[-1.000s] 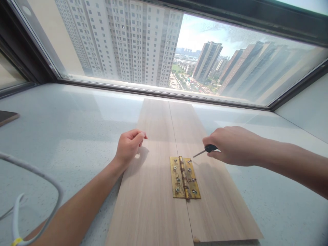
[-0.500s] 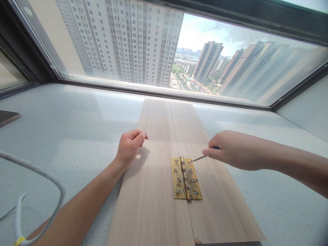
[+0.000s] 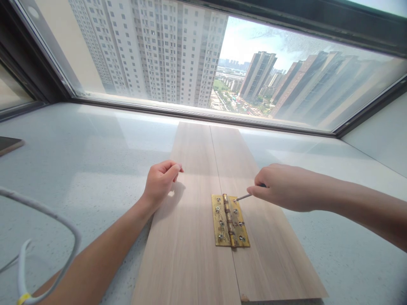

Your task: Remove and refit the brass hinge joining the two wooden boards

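My right hand (image 3: 270, 186) is closed around the dark handle of a screwdriver (image 3: 244, 197). Its metal shaft points left, with the tip at the top screw on the right leaf of a brass hinge (image 3: 227, 231). Several screws sit in both leaves of this worn, stained hinge. It lies across the seam between a left wooden board (image 3: 187, 254) and a right wooden board (image 3: 270, 254). Curled fingers form my left hand (image 3: 162, 180), resting at the left board's edge; whether anything is inside them is hidden.
Both boards lie on a pale speckled sill (image 3: 104, 169) below a dark-framed window (image 3: 203, 113). A white cable (image 3: 71, 224) loops at the lower left. At the far left edge lies a dark flat object (image 3: 9, 145).
My right hand has shifted slightly left with the screwdriver, bringing its tip onto the hinge's top right screw. The left hand stays in place.
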A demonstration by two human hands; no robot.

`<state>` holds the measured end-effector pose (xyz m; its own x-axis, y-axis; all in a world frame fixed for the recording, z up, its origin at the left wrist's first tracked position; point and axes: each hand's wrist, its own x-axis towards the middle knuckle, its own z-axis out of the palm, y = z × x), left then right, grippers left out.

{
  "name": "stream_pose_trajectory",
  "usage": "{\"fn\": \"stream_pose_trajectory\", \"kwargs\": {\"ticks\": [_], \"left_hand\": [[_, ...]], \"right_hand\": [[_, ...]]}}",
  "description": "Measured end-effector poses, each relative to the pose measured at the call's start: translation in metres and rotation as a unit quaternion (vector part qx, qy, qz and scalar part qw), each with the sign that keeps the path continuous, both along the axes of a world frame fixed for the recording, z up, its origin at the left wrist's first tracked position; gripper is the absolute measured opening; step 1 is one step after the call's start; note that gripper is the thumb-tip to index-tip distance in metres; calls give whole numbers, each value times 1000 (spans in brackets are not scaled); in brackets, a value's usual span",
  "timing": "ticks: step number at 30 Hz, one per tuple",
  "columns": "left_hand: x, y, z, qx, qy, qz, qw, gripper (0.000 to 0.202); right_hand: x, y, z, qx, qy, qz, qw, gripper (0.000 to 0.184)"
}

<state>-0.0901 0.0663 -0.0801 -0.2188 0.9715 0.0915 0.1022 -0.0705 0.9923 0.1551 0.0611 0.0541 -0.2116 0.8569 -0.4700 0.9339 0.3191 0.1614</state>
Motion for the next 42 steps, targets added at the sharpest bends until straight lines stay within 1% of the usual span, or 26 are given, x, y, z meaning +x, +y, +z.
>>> {"fn": "stream_pose_trajectory", "kwargs": {"ticks": [10, 14, 16, 21, 24, 26, 27, 29, 31, 34, 36, 37, 39, 40, 42], "left_hand": [[0, 0, 0, -11, -13, -3, 1000, 23], [0, 0, 0, -10, -12, -1, 1000, 23], [0, 0, 0, -12, -15, -3, 1000, 23], [0, 1, -2, -14, -17, -6, 1000, 24], [0, 1, -2, -11, -17, -4, 1000, 23], [0, 1, -2, -9, -17, -2, 1000, 23], [0, 0, -1, -9, -16, -2, 1000, 23], [1, 0, 0, -9, -15, 0, 1000, 22], [2, 0, 0, -10, -14, 0, 1000, 22], [2, 1, 1, -8, -12, 0, 1000, 22], [2, 0, 1, -6, -10, 0, 1000, 22], [2, 0, 1, -6, -10, 0, 1000, 22], [1, 0, 0, -6, -9, -2, 1000, 22], [1, 0, 0, -7, -9, -4, 1000, 22], [0, 0, -2, -8, -12, -6, 1000, 23]], "right_hand": [[-12, 4, 0, -17, 7, -28, 999, 39], [-9, 7, 2, -57, 39, -81, 994, 40], [-8, 7, 2, -71, 37, -96, 992, 41], [-10, 4, 1, -90, 5, -66, 994, 41], [-13, 5, 0, -91, -4, -68, 993, 41], [-15, 5, -1, -68, -22, -47, 996, 43], [-15, 4, -2, -50, -34, -24, 998, 44], [-16, 0, -4, -14, -59, 40, 997, 46], [-15, -4, -5, 8, -79, 107, 991, 48], [-10, -8, -7, 29, -104, 214, 971, 46], [-9, -10, -7, 42, -115, 282, 952, 40], [-8, -10, -7, 47, -115, 305, 944, 36], [-11, -13, -7, 56, -97, 320, 941, 25], [-13, -14, -7, 61, -81, 306, 947, 21], [-17, -16, -6, 70, -51, 252, 964, 15]]}}
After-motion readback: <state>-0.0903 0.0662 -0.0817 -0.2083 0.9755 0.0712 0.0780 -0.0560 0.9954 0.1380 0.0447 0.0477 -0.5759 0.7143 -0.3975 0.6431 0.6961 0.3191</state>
